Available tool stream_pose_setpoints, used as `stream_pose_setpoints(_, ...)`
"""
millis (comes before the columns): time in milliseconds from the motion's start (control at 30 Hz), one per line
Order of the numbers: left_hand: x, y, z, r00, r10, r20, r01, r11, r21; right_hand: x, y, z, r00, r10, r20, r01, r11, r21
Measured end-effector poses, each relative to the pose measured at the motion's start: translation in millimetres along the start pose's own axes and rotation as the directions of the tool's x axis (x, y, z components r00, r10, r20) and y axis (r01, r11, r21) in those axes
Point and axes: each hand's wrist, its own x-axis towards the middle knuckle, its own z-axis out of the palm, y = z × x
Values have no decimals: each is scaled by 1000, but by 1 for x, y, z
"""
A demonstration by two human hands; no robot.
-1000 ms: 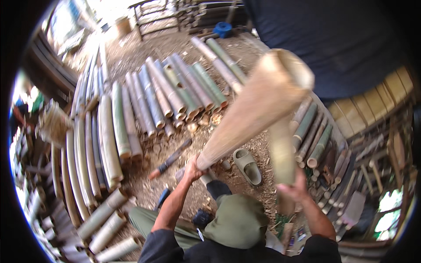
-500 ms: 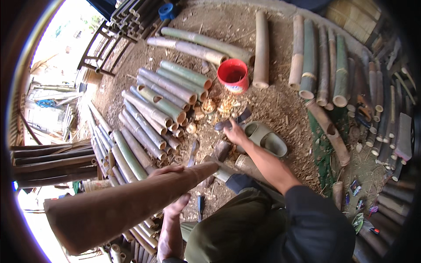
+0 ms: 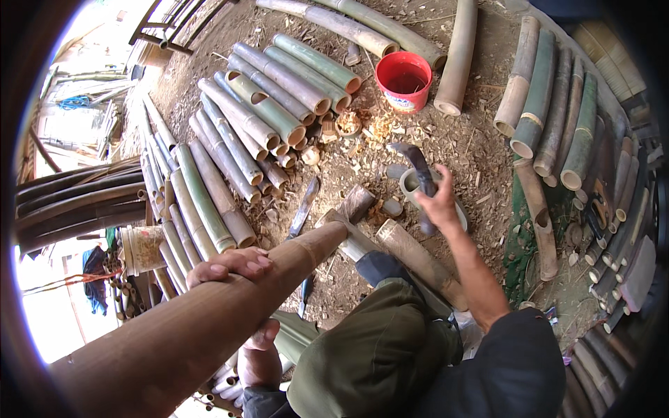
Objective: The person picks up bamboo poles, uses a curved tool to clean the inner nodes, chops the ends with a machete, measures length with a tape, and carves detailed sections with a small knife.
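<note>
A thick brown bamboo pole [image 3: 209,320] slants from the lower left up to the middle. My left hand [image 3: 240,268] is wrapped around it, fingers over the top and thumb below. The pole's far end lies by a pale wooden piece [image 3: 348,237] and a dark block [image 3: 357,202]. To the right, my right hand [image 3: 439,202] is closed on a dark hand tool [image 3: 421,171] with a bent head, whose exact kind I cannot make out. Beneath that hand sits a grey basin [image 3: 456,223], partly hidden. A long blade [image 3: 304,207] lies on the ground nearby.
Cut bamboo tubes [image 3: 279,115] lie in rows at the left, one with a notch. A red bucket [image 3: 403,80] stands at the far side. More bamboo lengths [image 3: 533,90] lie at the right. Wood chips cover the ground [image 3: 334,174]. Another bamboo section [image 3: 421,261] lies by my leg.
My right hand has moved right and nearer, lifting the tool, which now points away from me. The bamboo pole's near end has shifted toward the lower left. The whole view has tilted downward.
</note>
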Motion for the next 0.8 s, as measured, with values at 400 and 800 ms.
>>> stream_pose_setpoints(400, 13, 23, 8, 999, -14, -29, 16, 996, 84, -45, 13, 38, 227, -430, 874, 944, 319, -88)
stream_pose_setpoints(800, 18, 45, 19, 995, -41, -86, 54, 986, 155, 12, -20, 69, 611, -61, 789, 791, 76, -607)
